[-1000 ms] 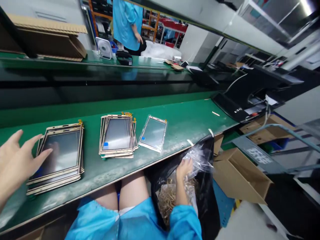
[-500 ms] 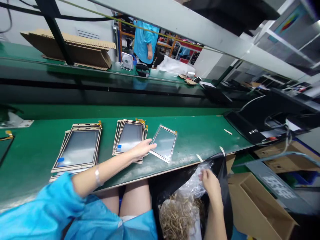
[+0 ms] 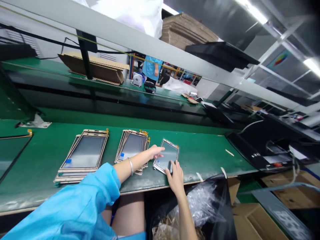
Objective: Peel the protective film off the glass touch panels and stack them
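Observation:
A touch screen panel [image 3: 168,154] with a pale frame and clear glass is on the green bench, angled to the right. My left hand [image 3: 156,152] reaches over its left edge, index finger stretched out and fingers apart. At the panel's lower right, my right hand [image 3: 175,174] grips the near edge, thumb below and fingers along the side. Left of my hands lies a fanned stack of similar panels [image 3: 132,144], with orange flex tails and a blue tab. Another stack of larger panels [image 3: 87,151] sits farther left.
Below the bench edge hangs a black bag [image 3: 222,203] holding clear plastic wrap [image 3: 203,201] and straw-like stuff. An open cardboard box [image 3: 257,221] stands to its right. Black equipment [image 3: 270,143] occupies the bench's right end. A person in blue [image 3: 152,68] stands beyond the shelf.
My right hand has left the plastic wrap in the bag and come up to the panel's near edge. My left hand stays by the panel. The view has tilted upward.

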The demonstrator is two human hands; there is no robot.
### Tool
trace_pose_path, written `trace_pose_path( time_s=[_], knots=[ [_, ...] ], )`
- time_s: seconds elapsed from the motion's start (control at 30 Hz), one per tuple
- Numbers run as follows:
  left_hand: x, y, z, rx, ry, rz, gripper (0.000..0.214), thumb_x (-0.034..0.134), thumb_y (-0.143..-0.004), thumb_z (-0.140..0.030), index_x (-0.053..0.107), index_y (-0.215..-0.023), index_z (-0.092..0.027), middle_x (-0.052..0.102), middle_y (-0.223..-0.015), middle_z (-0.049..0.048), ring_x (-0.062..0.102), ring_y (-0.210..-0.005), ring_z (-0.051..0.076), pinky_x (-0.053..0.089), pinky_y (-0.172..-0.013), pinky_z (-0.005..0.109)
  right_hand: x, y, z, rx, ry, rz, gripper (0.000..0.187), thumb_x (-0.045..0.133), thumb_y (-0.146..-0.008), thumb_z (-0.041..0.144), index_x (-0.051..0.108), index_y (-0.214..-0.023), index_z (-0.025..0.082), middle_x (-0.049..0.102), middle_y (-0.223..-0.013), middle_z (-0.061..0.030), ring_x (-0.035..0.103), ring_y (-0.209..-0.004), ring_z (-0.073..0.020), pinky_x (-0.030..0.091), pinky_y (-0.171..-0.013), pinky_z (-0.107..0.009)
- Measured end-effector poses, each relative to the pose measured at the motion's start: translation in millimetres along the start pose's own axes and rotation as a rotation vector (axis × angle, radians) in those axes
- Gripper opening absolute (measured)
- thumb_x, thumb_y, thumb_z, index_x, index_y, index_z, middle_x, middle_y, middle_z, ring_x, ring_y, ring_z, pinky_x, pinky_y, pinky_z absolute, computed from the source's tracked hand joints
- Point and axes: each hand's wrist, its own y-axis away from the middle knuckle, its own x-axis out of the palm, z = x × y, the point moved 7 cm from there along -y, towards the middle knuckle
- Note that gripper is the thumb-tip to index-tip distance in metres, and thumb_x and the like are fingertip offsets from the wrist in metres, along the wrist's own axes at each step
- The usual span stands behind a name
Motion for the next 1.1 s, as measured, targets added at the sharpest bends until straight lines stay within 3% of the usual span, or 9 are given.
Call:
trace_pose_path(
  time_s=[0.13,0.23,0.37,0.5,0.63,0.77,0.87,0.93,1.1],
  knots=[
    [2.9,0.7,-0.7,-0.041,0.045,0.067,0.028,0.056,-0.089,-0.031,0.057,-0.112,-0.015,0.060,-0.111,0.0075,0.061,-0.093,0.020,0.053,-0.078,0.038,-4.8,8.0,-5.4,-0.066,-0.104,0.023,0.057,0.039,-0.088,0.049,0.045,-0.134,0.015,0.034,-0.146,-0.0172,0.030,-0.136,-0.0305,0.025,-0.108,-0.053],
    [16.9,12.6,4.0,-0.018,0.148,0.108,0.028,0.055,-0.090,-0.033,0.058,-0.110,-0.014,0.061,-0.108,0.0064,0.061,-0.091,0.019,0.053,-0.077,0.036,-10.0,13.5,2.9,-0.136,-0.189,0.043,0.055,0.045,-0.087,0.042,0.041,-0.136,0.018,0.037,-0.145,-0.0148,0.034,-0.134,-0.0291,0.025,-0.108,-0.055],
    [34.5,40.2,18.5,-0.006,0.346,0.156,0.040,0.049,-0.092,-0.038,0.048,-0.127,-0.018,0.061,-0.109,0.0084,0.061,-0.068,0.012,0.053,-0.064,0.029,-24.1,22.9,39.2,-0.298,-0.229,0.043,0.064,0.059,-0.079,0.032,0.039,-0.138,0.019,0.034,-0.147,-0.0157,0.035,-0.133,-0.0304,0.033,-0.105,-0.054],
    [28.0,73.9,29.2,-0.012,0.520,0.214,0.055,0.036,-0.093,-0.049,0.032,-0.140,-0.021,0.060,-0.115,0.0140,0.058,-0.055,0.011,0.049,-0.051,0.026,-49.7,37.3,93.5,-0.508,-0.232,-0.014,0.057,0.061,-0.082,0.025,0.043,-0.136,0.023,0.042,-0.142,-0.0136,0.040,-0.130,-0.0284,0.038,-0.103,-0.049],
    [4.2,104.6,25.8,0.046,0.660,0.233,0.070,0.027,-0.088,-0.064,0.019,-0.146,-0.026,0.054,-0.125,0.0165,0.066,-0.086,0.021,0.051,-0.064,0.029,-68.8,55.2,141.9,-0.670,-0.320,-0.052,0.036,0.053,-0.088,0.012,0.055,-0.122,0.024,0.057,-0.127,-0.0104,0.053,-0.119,-0.0219,0.046,-0.097,-0.040],
    [-13.4,125.6,22.8,0.089,0.799,0.237,0.075,0.026,-0.084,-0.071,0.018,-0.147,-0.030,0.046,-0.137,0.0170,0.056,-0.115,0.028,0.048,-0.076,0.033,-72.9,64.9,169.5,-0.714,-0.386,-0.106,0.025,0.051,-0.086,0.005,0.059,-0.105,0.020,0.063,-0.116,-0.0103,0.057,-0.111,-0.0199,0.047,-0.094,-0.037],
    [-20.0,135.2,27.6,0.109,0.825,0.241,0.075,0.031,-0.083,-0.071,0.023,-0.145,-0.031,0.046,-0.137,0.0161,0.055,-0.115,0.028,0.049,-0.071,0.030,-72.2,65.6,178.4,-0.661,-0.413,-0.140,0.017,0.048,-0.088,0.007,0.057,-0.096,0.019,0.064,-0.107,-0.0096,0.059,-0.104,-0.0186,0.048,-0.088,-0.035],
    [-23.0,140.9,33.4,0.138,0.807,0.241,0.076,0.045,-0.081,-0.067,0.026,-0.144,-0.030,0.049,-0.135,0.0150,0.058,-0.110,0.027,0.049,-0.065,0.027,-71.4,63.5,180.1,-0.559,-0.479,-0.134,0.013,0.044,-0.091,0.013,0.055,-0.092,0.019,0.063,-0.100,-0.0085,0.060,-0.098,-0.0176,0.049,-0.083,-0.034],
    [-24.3,156.6,47.4,0.248,0.657,0.308,0.090,0.079,-0.065,-0.041,0.034,-0.141,-0.025,0.053,-0.133,0.0148,0.060,-0.108,0.027,0.053,-0.069,0.029,-56.1,47.5,165.3,-0.089,-0.813,0.057,0.021,0.044,-0.093,0.039,0.051,-0.086,0.021,0.065,-0.083,-0.0053,0.064,-0.075,-0.0170,0.054,-0.065,-0.030]
  ],
)
